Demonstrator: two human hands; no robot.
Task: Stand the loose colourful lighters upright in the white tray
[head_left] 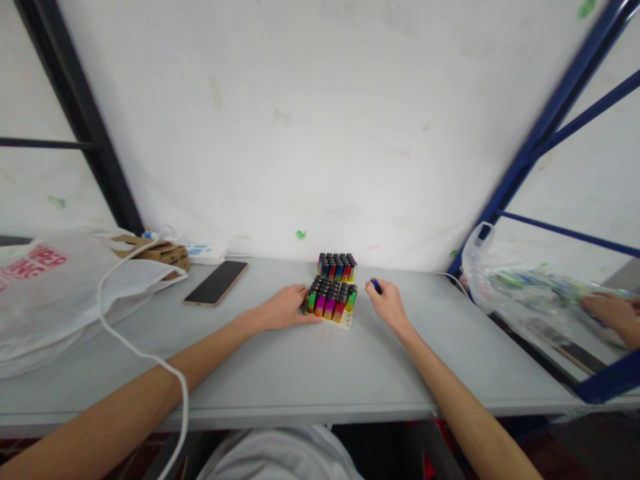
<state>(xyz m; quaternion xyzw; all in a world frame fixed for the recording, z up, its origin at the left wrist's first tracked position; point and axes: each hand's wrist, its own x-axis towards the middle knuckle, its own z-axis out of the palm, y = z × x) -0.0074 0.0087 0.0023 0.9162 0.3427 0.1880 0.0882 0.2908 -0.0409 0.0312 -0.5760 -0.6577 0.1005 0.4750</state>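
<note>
Two groups of lighters with black tops stand one behind the other on the grey table. The front group of multicoloured lighters (pixel 329 305) is upright in a pale tray (pixel 345 325), whose front right end shows bare slots. My left hand (pixel 286 308) grips this tray from the left, thumb along its front edge and fingers at its far left side. Right of the tray, my right hand (pixel 389 307) is closed around a blue lighter (pixel 376 286), held just apart from the others. The back group of lighters (pixel 338 267) stands close to the wall.
A phone (pixel 217 283) lies at left, near a white power strip (pixel 206 253) and a cardboard box (pixel 163 255). A white plastic bag (pixel 75 293) and a white cable (pixel 135 345) take up the left side. Beyond the blue frame (pixel 533 157), another person's hand (pixel 607 310) works among plastic bags.
</note>
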